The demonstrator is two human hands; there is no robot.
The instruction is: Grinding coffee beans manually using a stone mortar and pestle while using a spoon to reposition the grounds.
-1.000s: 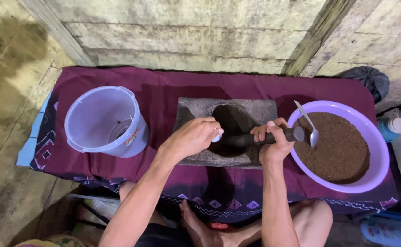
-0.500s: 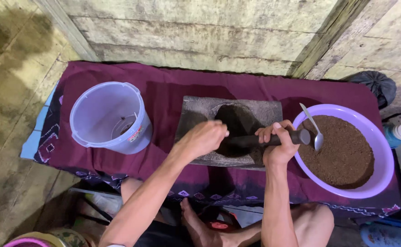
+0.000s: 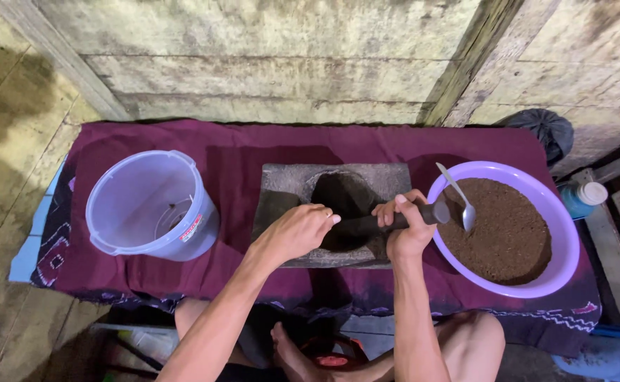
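Maroon cloth (image 3: 239,152); both hands on roller (image 3: 395,223)

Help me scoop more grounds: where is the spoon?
In the head view the spoon leans in the purple bowl of brown powder at right, just beyond the right hand.

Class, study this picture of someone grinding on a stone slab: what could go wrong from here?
1. The right hand grips the dark roller close to the purple bowl; a slip might knock the bowl or its spoon.
2. The left hand lies low against the stone slab, so fingers might get pinched.
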